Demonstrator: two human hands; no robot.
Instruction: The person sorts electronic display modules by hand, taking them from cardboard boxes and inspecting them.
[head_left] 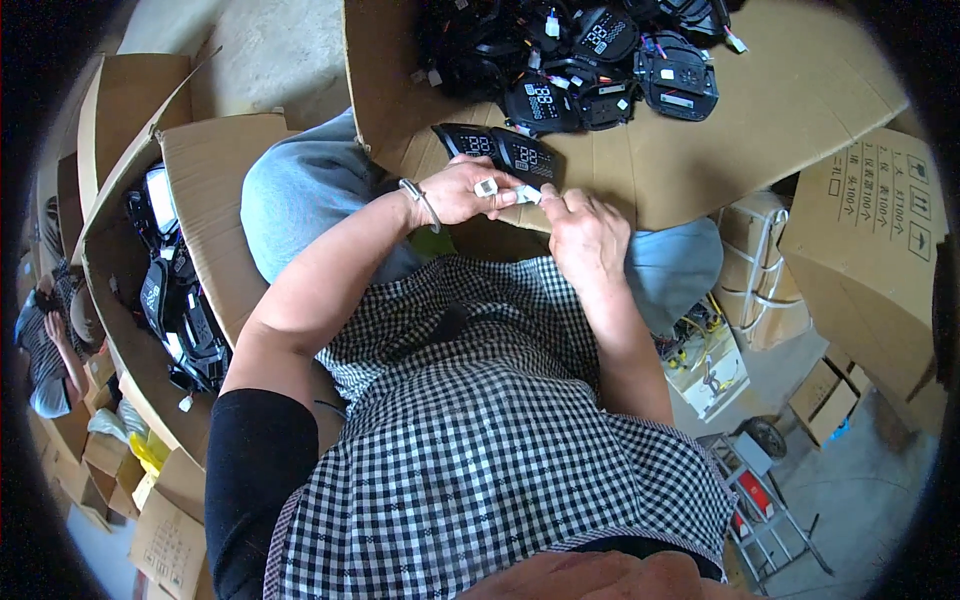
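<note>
My left hand (462,193), with a bracelet at its wrist, is closed on a small white plug connector (486,188). Right beside it, my right hand (590,235) pinches a second small white piece (527,195) with thumb and forefinger; its exact kind is too small to make out. The two hands nearly meet above my lap. Just beyond the fingers, a black display panel (527,153) lies on the cardboard, with another black display panel (470,140) at its left. Any wires between the panels and the white pieces are hidden by my hands.
Beyond, a heap of black display units (605,40) with wires covers the cardboard sheet (760,120). An open carton (190,165) at left holds more black units. A tied carton (755,260) and a metal trolley (765,500) stand at right. Another person (50,350) is far left.
</note>
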